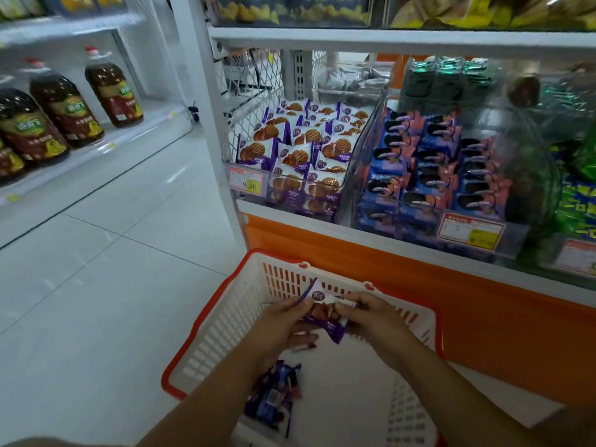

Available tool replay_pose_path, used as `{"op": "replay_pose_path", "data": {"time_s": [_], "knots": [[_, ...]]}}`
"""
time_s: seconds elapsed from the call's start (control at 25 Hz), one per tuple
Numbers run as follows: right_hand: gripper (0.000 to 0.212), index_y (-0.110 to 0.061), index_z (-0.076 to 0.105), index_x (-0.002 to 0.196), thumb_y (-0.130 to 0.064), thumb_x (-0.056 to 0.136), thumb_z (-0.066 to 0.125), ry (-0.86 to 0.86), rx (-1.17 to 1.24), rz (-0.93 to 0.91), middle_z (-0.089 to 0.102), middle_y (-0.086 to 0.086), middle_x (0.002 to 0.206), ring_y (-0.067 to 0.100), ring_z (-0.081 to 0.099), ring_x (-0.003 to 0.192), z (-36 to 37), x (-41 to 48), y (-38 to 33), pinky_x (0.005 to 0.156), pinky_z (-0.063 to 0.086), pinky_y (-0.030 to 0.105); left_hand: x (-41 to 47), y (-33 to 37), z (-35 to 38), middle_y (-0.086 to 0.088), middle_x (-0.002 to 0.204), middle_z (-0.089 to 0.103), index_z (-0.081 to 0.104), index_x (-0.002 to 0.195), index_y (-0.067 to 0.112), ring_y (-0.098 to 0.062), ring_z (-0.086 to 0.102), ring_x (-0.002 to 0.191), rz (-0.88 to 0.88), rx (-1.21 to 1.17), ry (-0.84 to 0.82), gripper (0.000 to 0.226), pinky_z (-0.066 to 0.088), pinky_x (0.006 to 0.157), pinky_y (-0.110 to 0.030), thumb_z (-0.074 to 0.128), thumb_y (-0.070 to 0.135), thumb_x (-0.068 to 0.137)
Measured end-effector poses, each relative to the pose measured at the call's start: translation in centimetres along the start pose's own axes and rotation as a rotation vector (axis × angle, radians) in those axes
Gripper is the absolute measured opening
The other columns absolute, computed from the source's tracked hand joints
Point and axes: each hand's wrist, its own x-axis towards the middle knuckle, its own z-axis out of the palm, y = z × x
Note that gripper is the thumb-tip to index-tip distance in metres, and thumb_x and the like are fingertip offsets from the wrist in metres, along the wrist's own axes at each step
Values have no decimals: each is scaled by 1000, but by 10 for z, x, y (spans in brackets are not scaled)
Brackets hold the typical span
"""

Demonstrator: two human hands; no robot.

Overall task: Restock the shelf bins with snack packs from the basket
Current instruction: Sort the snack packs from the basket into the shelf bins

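A white basket with a red rim [206, 337] sits on the floor below the shelf. Above it, my left hand [283, 324] and my right hand [371, 317] both pinch one purple-and-white waffle snack pack [325, 312]. A few dark blue and purple packs [274, 395] lie in the basket bottom. On the shelf above, a clear bin [254, 185] holds several matching purple waffle packs [306, 146]. To its right a second clear bin [471, 233] holds blue cookie packs [429, 169].
An orange shelf base [419, 285] runs right behind the basket. Green packs [577, 201] fill a bin at far right. Large oil bottles [64, 111] stand on the left shelf across a pale tiled floor [113, 253].
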Motion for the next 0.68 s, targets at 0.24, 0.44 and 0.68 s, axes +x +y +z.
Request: {"op": "replay_pose_path", "data": {"time_s": [0.24, 0.44, 0.68], "knots": [[38, -46, 56, 108, -20, 85, 72, -7, -384, -336, 56, -21, 110, 5, 57, 106, 15, -9, -64, 76, 53, 16, -1, 66, -9, -2, 98, 76, 68, 112, 18, -19, 73, 91, 136, 187, 13, 22, 59, 85, -42, 59, 30, 95], [35, -40, 55, 113, -22, 86, 70, 176, -616, -702, 54, -21, 111, -1, 50, 102, 14, -10, -179, 87, 42, 15, 7, 166, -17, 9, 108, 69, 64, 119, 29, -8, 66, 97, 502, 408, 182, 27, 56, 80, -24, 49, 38, 98], [31, -33, 58, 110, -21, 86, 72, 251, -1040, -717, 52, -9, 110, 12, 52, 101, 0, 56, -271, 83, 45, 31, 75, 191, -41, 8, 159, 25, 31, 151, 28, -8, 17, 146, 880, 1361, 304, 47, 5, 117, -29, 30, 37, 105]]}}
